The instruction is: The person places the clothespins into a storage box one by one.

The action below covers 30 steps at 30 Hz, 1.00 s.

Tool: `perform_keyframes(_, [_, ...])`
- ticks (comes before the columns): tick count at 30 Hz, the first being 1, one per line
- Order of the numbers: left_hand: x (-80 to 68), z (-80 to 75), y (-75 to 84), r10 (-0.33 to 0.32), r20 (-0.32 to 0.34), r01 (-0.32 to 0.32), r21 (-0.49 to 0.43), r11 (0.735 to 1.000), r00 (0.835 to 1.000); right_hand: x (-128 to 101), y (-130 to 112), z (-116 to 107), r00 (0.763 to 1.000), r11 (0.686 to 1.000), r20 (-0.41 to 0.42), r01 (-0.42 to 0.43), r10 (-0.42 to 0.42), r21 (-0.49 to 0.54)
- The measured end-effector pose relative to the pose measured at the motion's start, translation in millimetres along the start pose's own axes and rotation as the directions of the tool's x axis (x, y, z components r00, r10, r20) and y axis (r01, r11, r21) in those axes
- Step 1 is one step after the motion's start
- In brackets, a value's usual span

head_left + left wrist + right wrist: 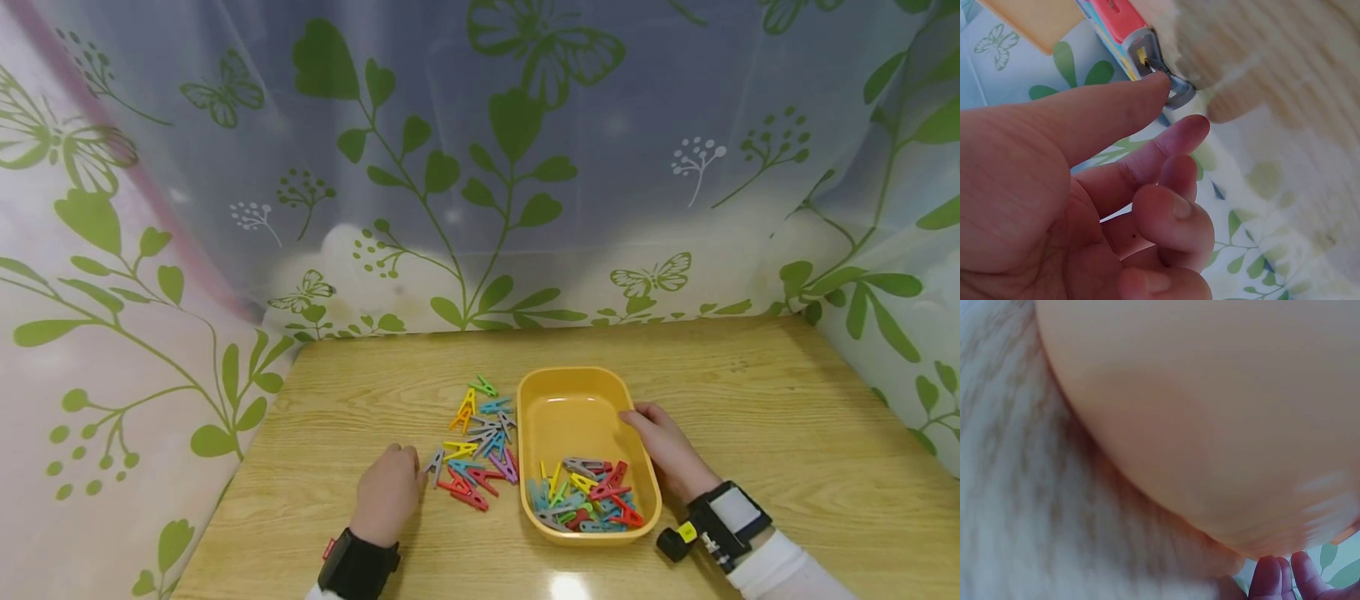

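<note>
A yellow plastic tray (577, 400) sits on the wooden table, with several coloured clothespins (585, 500) heaped at its near end. More clothespins (480, 442) lie loose on the table just left of it. My left hand (415, 463) is curled at the near edge of that loose pile. In the left wrist view its thumb (1141, 94) lies on a grey clothespin (1179, 95), with the forefinger (1188, 128) close beneath and the other fingers curled. My right hand (643, 425) grips the tray's right rim, thumb over the edge. Its fingertips (1279, 578) show below the tray wall (1210, 412).
The wooden table (787, 433) is walled on three sides by a white curtain (480, 167) printed with green leaves and butterflies. Bare wood lies to the right of the tray and behind it.
</note>
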State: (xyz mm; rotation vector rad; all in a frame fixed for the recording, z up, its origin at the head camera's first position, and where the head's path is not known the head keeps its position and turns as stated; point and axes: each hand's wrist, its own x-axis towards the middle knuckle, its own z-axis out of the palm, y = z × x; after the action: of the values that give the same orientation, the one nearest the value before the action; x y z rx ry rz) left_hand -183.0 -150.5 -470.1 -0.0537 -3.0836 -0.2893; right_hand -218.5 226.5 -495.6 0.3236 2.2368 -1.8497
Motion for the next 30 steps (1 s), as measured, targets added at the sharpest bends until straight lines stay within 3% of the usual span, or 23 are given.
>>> perform_keyframes(8, [1.6, 2.7, 1.3, 0.023, 0.009, -0.024, 0.039, 0.999, 1.000, -0.4, -0.6, 0.5, 1.000, 1.000, 0.003, 0.005, -0.005, -0.003])
perform_keyframes(15, [-1.2, 1.8, 3.2, 0.046, -0.029, -0.045, 0.039, 0.998, 0.999, 0.4, -0.1, 0.2, 1.000, 1.000, 0.001, 0.007, -0.007, -0.002])
perform_keyframes(23, [-0.5, 0.6, 4.5, 0.012, 0.001, -0.012, 0.046, 0.999, 1.000, 0.0, -0.3, -0.1, 1.000, 1.000, 0.004, -0.003, 0.003, -0.008])
perform_keyframes(30, [-1.1, -5.4, 2.8, 0.008, -0.071, -0.009, -0.009, 1.000, 0.997, -0.1, -0.8, 0.0, 1.000, 1.000, 0.005, -0.006, 0.006, -0.004])
